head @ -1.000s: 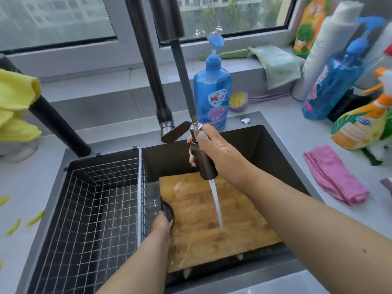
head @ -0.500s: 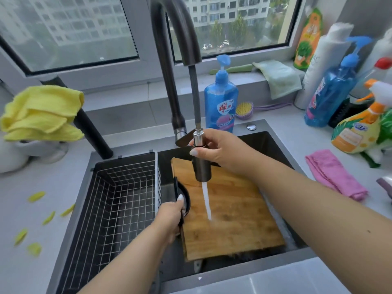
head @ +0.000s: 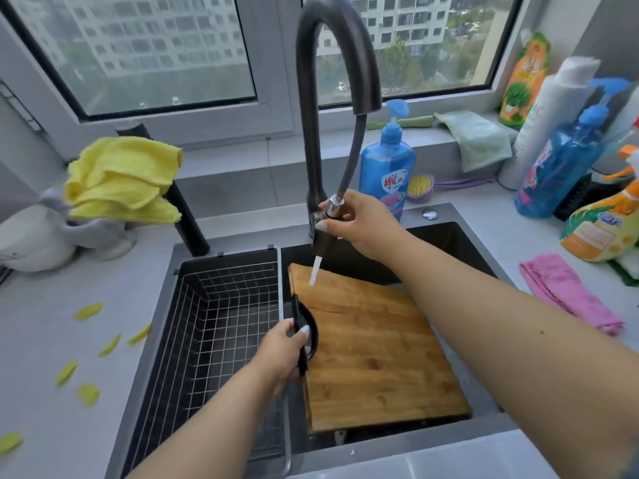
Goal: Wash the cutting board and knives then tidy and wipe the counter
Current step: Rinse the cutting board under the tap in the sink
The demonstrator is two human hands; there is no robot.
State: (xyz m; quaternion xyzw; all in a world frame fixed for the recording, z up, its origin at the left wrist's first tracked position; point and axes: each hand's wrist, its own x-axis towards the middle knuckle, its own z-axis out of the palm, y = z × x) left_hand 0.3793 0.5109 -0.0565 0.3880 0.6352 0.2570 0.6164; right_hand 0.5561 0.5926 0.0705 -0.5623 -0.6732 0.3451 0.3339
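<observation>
The right hand (head: pixel 359 221) grips the pull-out spray head (head: pixel 323 236) of the faucet (head: pixel 311 108), fingers curled around its barrel; a narrow water stream (head: pixel 315 270) falls onto the far left corner of the wooden cutting board (head: pixel 373 347). The left hand (head: pixel 281 350) pinches the black handle (head: pixel 301 335) on the board's left edge. The board lies tilted in the right compartment of the sink (head: pixel 449 236). A wire basket (head: pixel 214 333) fills the left compartment. Yellow scraps (head: pixel 88 311) lie on the counter (head: pixel 52 375) at left. A pink cloth (head: pixel 567 292) lies on the right, near a blue soap bottle (head: pixel 387 167) at the far edge.
</observation>
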